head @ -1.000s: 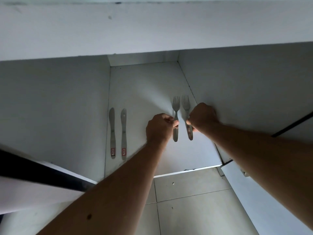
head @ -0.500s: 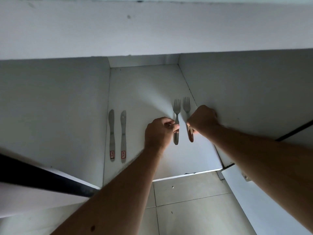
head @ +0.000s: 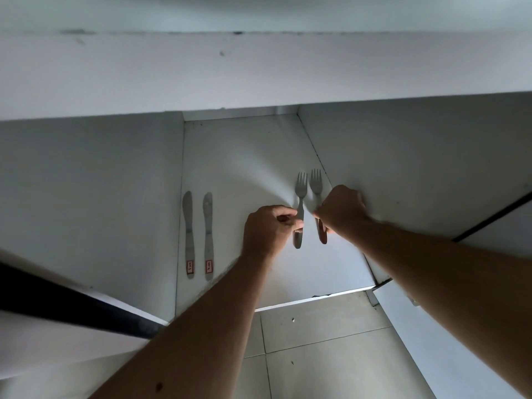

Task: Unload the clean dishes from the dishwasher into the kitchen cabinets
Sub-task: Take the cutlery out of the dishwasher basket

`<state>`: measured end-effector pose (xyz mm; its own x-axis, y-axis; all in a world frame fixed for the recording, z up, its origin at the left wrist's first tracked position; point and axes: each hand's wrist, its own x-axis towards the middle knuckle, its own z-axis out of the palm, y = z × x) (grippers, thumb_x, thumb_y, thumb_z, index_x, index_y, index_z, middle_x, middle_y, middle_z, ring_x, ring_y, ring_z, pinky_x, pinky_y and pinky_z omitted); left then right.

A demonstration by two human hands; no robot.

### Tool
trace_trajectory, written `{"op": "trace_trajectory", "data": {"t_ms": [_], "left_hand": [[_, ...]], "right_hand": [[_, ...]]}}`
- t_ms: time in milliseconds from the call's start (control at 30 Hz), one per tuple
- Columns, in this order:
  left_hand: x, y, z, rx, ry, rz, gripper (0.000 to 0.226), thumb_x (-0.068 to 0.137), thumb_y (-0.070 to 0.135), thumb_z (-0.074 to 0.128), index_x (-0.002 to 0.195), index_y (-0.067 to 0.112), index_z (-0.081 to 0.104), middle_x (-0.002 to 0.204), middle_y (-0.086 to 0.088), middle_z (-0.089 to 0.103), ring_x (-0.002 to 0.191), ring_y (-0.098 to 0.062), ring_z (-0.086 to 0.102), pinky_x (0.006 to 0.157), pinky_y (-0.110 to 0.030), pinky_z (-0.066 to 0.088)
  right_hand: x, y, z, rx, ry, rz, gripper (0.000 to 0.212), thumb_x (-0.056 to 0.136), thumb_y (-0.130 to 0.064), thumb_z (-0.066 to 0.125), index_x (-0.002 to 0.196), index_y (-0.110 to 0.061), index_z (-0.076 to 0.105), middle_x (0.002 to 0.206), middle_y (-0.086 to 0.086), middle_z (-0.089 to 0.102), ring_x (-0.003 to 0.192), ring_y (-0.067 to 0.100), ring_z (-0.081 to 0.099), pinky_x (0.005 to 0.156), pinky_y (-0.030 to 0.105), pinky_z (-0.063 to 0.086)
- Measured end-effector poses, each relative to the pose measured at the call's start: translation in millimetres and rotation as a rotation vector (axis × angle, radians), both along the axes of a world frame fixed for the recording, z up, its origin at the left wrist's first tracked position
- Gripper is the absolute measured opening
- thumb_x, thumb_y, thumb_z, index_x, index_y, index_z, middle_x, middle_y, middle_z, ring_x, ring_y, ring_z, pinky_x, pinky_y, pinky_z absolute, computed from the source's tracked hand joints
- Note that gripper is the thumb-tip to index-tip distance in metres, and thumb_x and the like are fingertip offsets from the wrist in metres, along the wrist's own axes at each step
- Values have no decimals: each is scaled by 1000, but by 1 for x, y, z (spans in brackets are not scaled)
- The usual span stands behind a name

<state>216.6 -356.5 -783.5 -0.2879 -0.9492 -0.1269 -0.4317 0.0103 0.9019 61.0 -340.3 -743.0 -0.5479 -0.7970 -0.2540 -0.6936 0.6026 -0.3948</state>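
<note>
My left hand [head: 270, 228] pinches the left fork [head: 300, 208], right hand [head: 341, 210] the right fork [head: 316, 187]; a careless release skews them toward three o'clock.

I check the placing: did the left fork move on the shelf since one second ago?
No. The left fork keeps its place against the two knives.

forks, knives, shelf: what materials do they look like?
Forks: metal, probably stainless; dull grey satin sheen, thin stamped tines.
Knives: likely the same grey metal, one piece from blade to handle, with a red-edged paper label stuck near each handle end.
Shelf: smooth matt white board, possibly laminate; core not visible.
</note>
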Motion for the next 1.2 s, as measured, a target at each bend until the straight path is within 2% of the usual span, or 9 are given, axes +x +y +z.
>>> {"op": "trace_trajectory", "data": {"t_ms": [100,200,267,400,500,733,900,1067,1200], "left_hand": [[3,2,4,-9,-33,-48,35,67,27,81,102,26,76,73,15,73,76,-1,69,85,-24,55],[6,5,8,-67,-108,-100,37,73,18,73,108,28,75,76,17,72,79,-1,66,88,-20,51],[9,6,10,-94,-131,-136,42,75,11,62,112,28,74,77,20,70,83,2,65,89,-16,49],[12,7,12,-116,-152,-174,51,74,7,49,115,26,73,81,18,69,85,1,65,89,-12,48],[11,7,11,-119,-167,-179,47,73,9,57,115,27,72,83,17,69,84,1,63,86,-12,46],[9,8,9,-89,-132,-171,44,70,24,81,112,27,72,87,15,70,82,-1,66,89,-22,51],[8,10,6,-102,-123,-140,43,67,29,84,108,29,73,84,16,69,80,1,65,87,-20,50],[9,8,5,-143,-120,-136,32,71,34,83,102,26,75,81,14,70,76,-1,64,81,-18,49],[13,6,6,-144,-116,-154,24,78,32,80,100,25,76,84,12,71,77,0,64,75,-8,44]], "right_hand": [[0,3,2,-6,-2,6,20,90,-17,61,73,-11,53,95,19,68,90,34,69,82,41,59],[4,4,6,34,56,22,10,86,-13,66,79,-6,65,90,16,70,88,31,71,80,38,60],[11,4,11,87,136,52,7,73,-10,78,75,-5,73,81,11,74,81,27,73,75,35,61],[14,4,10,142,130,20,20,62,-12,86,56,-6,68,55,7,69,59,23,72,64,32,62],[15,3,10,166,148,36,21,55,-11,89,63,-5,71,57,8,69,63,24,73,64,34,62],[15,4,14,165,150,87,13,57,-9,85,62,-5,73,60,8,70,64,25,73,64,33,62],[13,6,14,113,122,50,22,63,-7,81,50,-7,63,53,8,68,56,23,71,60,31,61],[14,8,15,94,104,49,14,63,-9,83,64,-6,70,61,8,71,64,23,73,63,34,62],[14,13,21,63,83,50,12,64,-7,77,57,-7,67,50,7,66,49,24,68,53,32,60]]}}
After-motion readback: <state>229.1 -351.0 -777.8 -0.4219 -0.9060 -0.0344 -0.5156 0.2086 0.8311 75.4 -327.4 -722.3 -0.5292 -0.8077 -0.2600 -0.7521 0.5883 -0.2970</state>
